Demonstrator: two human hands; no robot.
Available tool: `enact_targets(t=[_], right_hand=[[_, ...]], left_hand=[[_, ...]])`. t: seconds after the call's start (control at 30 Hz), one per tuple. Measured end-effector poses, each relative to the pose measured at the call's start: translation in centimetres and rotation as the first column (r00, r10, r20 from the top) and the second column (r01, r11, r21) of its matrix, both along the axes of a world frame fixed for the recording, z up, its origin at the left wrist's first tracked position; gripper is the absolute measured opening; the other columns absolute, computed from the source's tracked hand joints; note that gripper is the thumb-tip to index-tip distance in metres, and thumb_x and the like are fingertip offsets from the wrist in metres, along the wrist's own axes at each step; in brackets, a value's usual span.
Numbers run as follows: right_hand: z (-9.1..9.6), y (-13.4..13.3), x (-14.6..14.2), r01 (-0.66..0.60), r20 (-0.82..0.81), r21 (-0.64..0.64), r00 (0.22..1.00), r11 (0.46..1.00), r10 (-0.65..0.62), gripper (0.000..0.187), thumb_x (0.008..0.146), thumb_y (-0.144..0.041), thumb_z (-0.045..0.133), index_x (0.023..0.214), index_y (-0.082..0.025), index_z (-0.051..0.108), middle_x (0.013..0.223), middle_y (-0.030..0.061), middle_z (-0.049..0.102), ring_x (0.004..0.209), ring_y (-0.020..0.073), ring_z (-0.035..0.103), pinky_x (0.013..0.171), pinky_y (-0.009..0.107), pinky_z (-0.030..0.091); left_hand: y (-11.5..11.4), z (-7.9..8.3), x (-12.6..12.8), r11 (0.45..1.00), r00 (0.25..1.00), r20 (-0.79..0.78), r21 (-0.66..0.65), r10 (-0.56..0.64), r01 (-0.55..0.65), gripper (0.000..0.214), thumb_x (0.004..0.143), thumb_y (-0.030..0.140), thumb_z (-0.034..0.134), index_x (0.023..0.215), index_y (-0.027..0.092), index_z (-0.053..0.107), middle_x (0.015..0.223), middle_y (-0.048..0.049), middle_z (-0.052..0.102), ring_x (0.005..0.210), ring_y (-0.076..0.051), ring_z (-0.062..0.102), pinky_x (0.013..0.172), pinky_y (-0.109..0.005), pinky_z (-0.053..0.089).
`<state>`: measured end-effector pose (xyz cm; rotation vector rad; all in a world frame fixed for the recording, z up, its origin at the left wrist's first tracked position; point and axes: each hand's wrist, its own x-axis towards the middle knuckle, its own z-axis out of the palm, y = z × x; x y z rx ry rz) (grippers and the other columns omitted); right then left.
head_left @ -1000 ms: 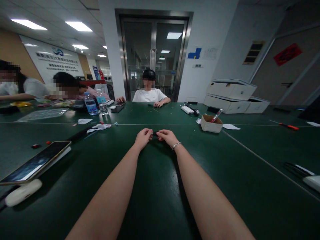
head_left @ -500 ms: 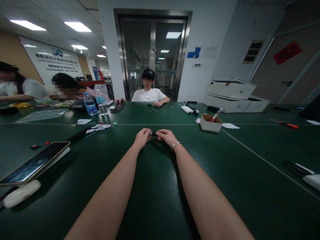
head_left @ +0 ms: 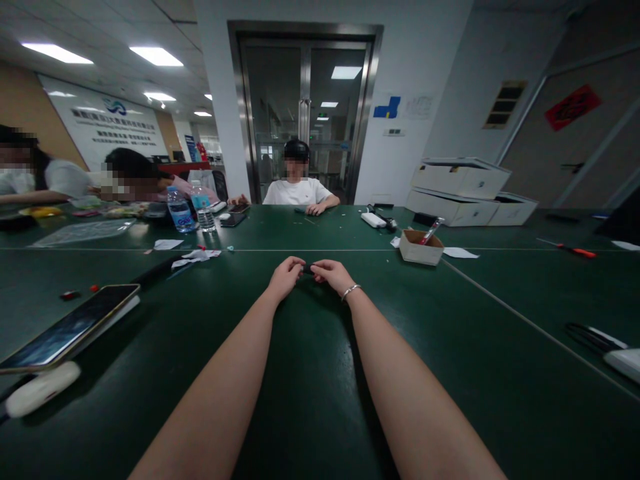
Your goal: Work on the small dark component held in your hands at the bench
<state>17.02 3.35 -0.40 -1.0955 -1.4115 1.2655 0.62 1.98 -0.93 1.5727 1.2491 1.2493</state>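
Both my arms reach forward over the dark green table (head_left: 310, 373). Between my fingertips sits a small black object (head_left: 307, 269), too small and too covered to name. My left hand (head_left: 287, 277) pinches its left end. My right hand (head_left: 332, 275), with a silver bracelet (head_left: 351, 292) at the wrist, pinches the right end. The two hands are close together, with only a narrow gap between them. My fingers hide most of the object.
At left lie a phone (head_left: 75, 325), a white rounded item (head_left: 44, 389) and paper scraps (head_left: 196, 259). Two water bottles (head_left: 181, 210) stand beyond. A small cardboard box (head_left: 421, 248), white boxes (head_left: 457, 193) and a screwdriver (head_left: 575, 250) are at right. A person (head_left: 300, 190) sits opposite.
My hands stay in nearly the same place. A light-coloured bit at the left fingertips shows less now, and the fingers have shifted very slightly. The view has moved a touch.
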Motion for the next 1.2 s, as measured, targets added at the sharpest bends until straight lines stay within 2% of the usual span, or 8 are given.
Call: enact_targets(t=[0.13,0.23,0.37,0.7,0.83,0.93,1.07,1.2], right_hand=[[0.08,-0.11,0.01,-0.007,-0.003,-0.005,1.0,1.0,0.007,0.012,0.073,-0.015,0.069,0.083,-0.01,0.065,0.058,-0.0012,0.063,0.048,0.0063,0.056,0.053,0.019,0.047],[0.12,-0.15,0.01,-0.003,-0.007,-0.006,1.0,1.0,0.003,0.012,0.072,-0.015,0.069,0.083,-0.01,0.065,0.058,-0.0013,0.063,0.048,0.0061,0.056,0.053,0.019,0.047],[0.01,0.0,0.03,-0.01,-0.013,0.002,1.0,1.0,0.01,0.013,0.071,-0.016,0.07,0.083,-0.011,0.065,0.058,-0.0011,0.063,0.048,0.0064,0.055,0.052,0.019,0.046],[-0.07,0.04,0.09,-0.002,-0.014,0.005,1.0,1.0,0.002,0.016,0.068,-0.019,0.073,0.081,-0.012,0.066,0.058,-0.0012,0.062,0.049,0.007,0.056,0.053,0.019,0.046],[-0.03,-0.01,0.1,-0.003,-0.012,0.009,1.0,1.0,0.003,0.017,0.068,-0.02,0.073,0.081,-0.011,0.065,0.058,-0.0011,0.062,0.048,0.007,0.056,0.052,0.019,0.046],[0.05,-0.07,0.12,-0.003,-0.013,0.003,1.0,1.0,0.003,0.017,0.068,-0.02,0.073,0.081,-0.011,0.065,0.058,-0.0011,0.062,0.048,0.0067,0.055,0.052,0.019,0.046],[0.16,-0.16,0.12,-0.002,-0.005,0.002,1.0,1.0,0.002,0.017,0.069,-0.019,0.072,0.082,-0.011,0.066,0.058,-0.0007,0.063,0.049,0.0069,0.056,0.053,0.019,0.047],[0.12,-0.14,0.1,-0.004,-0.011,0.005,1.0,1.0,0.004,0.019,0.067,-0.021,0.074,0.081,-0.012,0.065,0.057,-0.001,0.063,0.048,0.0065,0.056,0.051,0.018,0.046]], left_hand=[[0.05,-0.06,-0.1,1.0,1.0,-0.01,-0.017,0.002,-0.002,0.027,0.082,0.037,0.045,0.091,0.017,0.06,0.066,-0.0003,0.055,0.053,-0.009,0.048,0.048,-0.02,0.037],[0.03,-0.09,-0.15,1.0,1.0,-0.028,0.006,0.009,-0.009,0.024,0.079,0.034,0.05,0.094,0.018,0.06,0.07,-0.0007,0.056,0.059,-0.01,0.051,0.049,-0.019,0.038],[0.06,-0.14,-0.15,1.0,1.0,-0.013,-0.013,0.005,-0.005,0.027,0.082,0.037,0.046,0.094,0.018,0.06,0.067,-0.0003,0.055,0.054,-0.01,0.048,0.048,-0.02,0.038],[0.17,-0.21,0.01,1.0,0.999,-0.025,-0.004,0.021,-0.022,0.023,0.079,0.033,0.049,0.092,0.018,0.062,0.074,-0.0016,0.059,0.059,-0.01,0.051,0.05,-0.021,0.039],[-0.12,0.03,0.07,1.0,1.0,-0.003,-0.011,0.021,-0.021,0.027,0.082,0.037,0.045,0.093,0.018,0.061,0.067,-0.0005,0.055,0.054,-0.01,0.048,0.048,-0.02,0.037],[-0.27,0.16,0.11,0.999,0.999,-0.009,-0.006,0.034,-0.034,0.024,0.081,0.034,0.048,0.094,0.019,0.061,0.074,-0.0015,0.058,0.058,-0.01,0.05,0.049,-0.019,0.038],[-0.32,0.17,0.13,0.999,0.999,0.001,-0.006,0.038,-0.038,0.025,0.082,0.037,0.046,0.092,0.018,0.059,0.069,-0.0008,0.056,0.057,-0.01,0.049,0.049,-0.02,0.038],[-0.33,0.14,0.07,0.999,0.999,-0.004,-0.009,0.05,-0.05,0.024,0.081,0.035,0.048,0.095,0.019,0.059,0.077,-0.0026,0.058,0.063,-0.011,0.052,0.049,-0.019,0.039]])
